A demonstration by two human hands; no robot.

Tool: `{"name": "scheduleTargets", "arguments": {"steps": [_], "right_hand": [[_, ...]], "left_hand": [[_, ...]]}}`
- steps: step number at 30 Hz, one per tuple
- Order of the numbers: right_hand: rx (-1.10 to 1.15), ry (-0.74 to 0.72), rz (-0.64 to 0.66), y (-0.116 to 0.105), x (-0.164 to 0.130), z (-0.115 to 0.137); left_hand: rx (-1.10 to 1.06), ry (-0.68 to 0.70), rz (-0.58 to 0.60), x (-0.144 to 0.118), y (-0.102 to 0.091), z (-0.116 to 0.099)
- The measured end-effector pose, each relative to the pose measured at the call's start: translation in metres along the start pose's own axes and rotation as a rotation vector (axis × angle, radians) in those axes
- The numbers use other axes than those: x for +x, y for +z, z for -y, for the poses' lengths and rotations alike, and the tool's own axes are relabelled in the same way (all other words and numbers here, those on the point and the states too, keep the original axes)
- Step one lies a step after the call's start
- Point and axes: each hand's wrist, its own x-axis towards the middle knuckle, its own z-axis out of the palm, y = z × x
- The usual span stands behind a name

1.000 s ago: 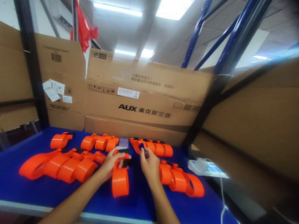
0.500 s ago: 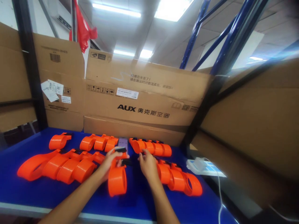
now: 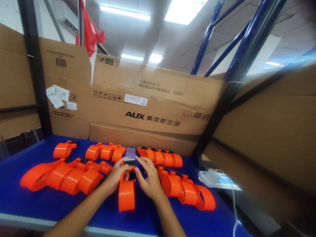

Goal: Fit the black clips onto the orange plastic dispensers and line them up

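Cardboard panels (image 3: 153, 121), the widest marked "AUX", are standing behind the work area, apparently serving as a screen between the rack uprights (image 3: 243, 49). Below them, a blue tabletop (image 3: 195, 220) is extending across the full foreground, its smooth face letting the stock lie flat. Overhead, a ceiling light (image 3: 185, 11) is casting glare into the upper part of the view.

Orange looped bands (image 3: 72, 181) are lying in clusters to left and right, in a front and a back row; their overlapping arrangement is probably saving room and keeping the middle within easy reach of both hands.

At the centre, the left hand (image 3: 116, 174) is closing around the upper part of a held band (image 3: 126, 197), whose rounded loop is hanging toward the wearer, presumably so that the upper end is facing the fingers. The right hand (image 3: 149, 179) is meeting that end from the other side, thumb and forefinger slightly parted; whether they are pinching anything cannot be told. Just behind the hands, a phone (image 3: 130, 152) is lying between the back clusters. Smallest, a black tab (image 3: 132, 175) is showing between the hands.
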Motion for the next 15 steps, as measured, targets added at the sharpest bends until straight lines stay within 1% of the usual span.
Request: {"name": "scheduleTargets", "arguments": {"steps": [3,9,12,15], "right_hand": [[-0.012,-0.067,0.041,0.001,0.001,0.003],[0.026,-0.018,0.037,0.005,0.0,-0.002],[0.022,0.038,-0.044,0.006,-0.001,-0.007],[-0.042,0.107,-0.153,0.006,-0.001,-0.015]], "left_hand": [[0.0,-0.005,-0.004,0.002,-0.002,0.003],[0.026,-0.018,0.025,0.002,-0.002,0.004],[0.0,-0.019,0.012,0.002,-0.004,-0.003],[-0.105,-0.036,-0.026,0.004,-0.009,-0.015]]}}
